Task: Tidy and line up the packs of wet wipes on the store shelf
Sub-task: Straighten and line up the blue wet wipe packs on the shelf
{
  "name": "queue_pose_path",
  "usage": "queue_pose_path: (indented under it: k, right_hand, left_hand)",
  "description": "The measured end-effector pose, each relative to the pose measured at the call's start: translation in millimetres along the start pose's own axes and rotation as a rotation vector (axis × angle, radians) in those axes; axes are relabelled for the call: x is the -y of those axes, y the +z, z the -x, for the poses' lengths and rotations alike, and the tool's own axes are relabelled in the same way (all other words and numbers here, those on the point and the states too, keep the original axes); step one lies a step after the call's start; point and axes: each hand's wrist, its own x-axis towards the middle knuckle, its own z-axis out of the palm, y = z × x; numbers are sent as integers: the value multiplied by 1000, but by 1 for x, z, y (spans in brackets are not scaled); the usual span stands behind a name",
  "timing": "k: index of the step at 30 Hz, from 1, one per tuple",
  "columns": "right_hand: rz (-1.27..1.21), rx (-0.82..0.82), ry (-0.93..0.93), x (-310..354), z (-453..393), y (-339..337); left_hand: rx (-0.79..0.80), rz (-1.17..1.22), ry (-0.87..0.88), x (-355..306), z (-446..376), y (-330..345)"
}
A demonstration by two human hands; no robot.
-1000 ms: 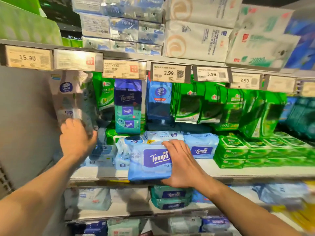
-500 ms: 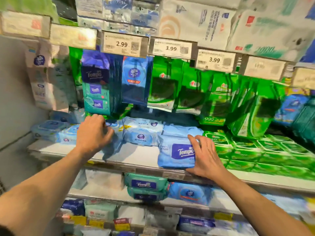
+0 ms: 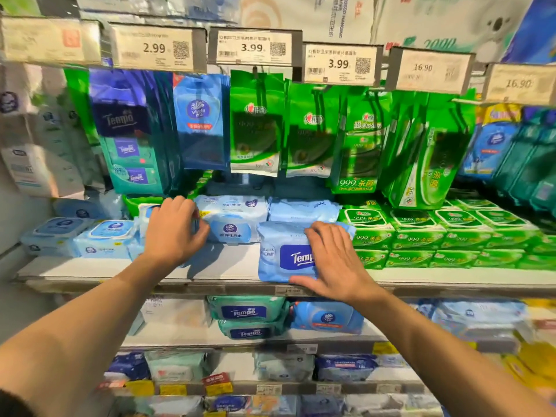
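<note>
A light-blue Tempo wipes pack (image 3: 279, 254) lies at the front edge of the white shelf (image 3: 228, 266). My right hand (image 3: 334, 260) rests flat on its right half, thumb along its front edge. My left hand (image 3: 174, 230) is curled over a pale-blue pack (image 3: 144, 215) that it mostly hides, just left of a Vinda pack (image 3: 231, 227). Another Tempo pack (image 3: 301, 210) sits behind the front one. Two more pale-blue packs (image 3: 102, 239) lie at the shelf's left end.
Stacked green wipes packs (image 3: 421, 236) fill the shelf to the right. Blue and green packs (image 3: 255, 124) hang from pegs above, under price tags (image 3: 252, 48). Teal Tempo packs (image 3: 245, 311) lie on the shelf below. A grey wall closes the left side.
My right hand has set the Tempo pack down at the shelf front, beside the green stacks. My left hand moved from the far left to the pale-blue pack near the Vinda pack.
</note>
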Motion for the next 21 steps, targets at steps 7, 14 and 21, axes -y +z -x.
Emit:
queue_pose_path:
  k: [7,14,21]
  right_hand:
    - [11,-6,-4,3,-11,8]
    - [-53,42,-2,-2,-17,9]
    - [-99,133,-52,-9,-12,2]
  left_hand:
    - [-27,45,63,-3,-8,2]
    - [-20,45,72,4,-6,5]
    - [15,56,101,-3,-4,14]
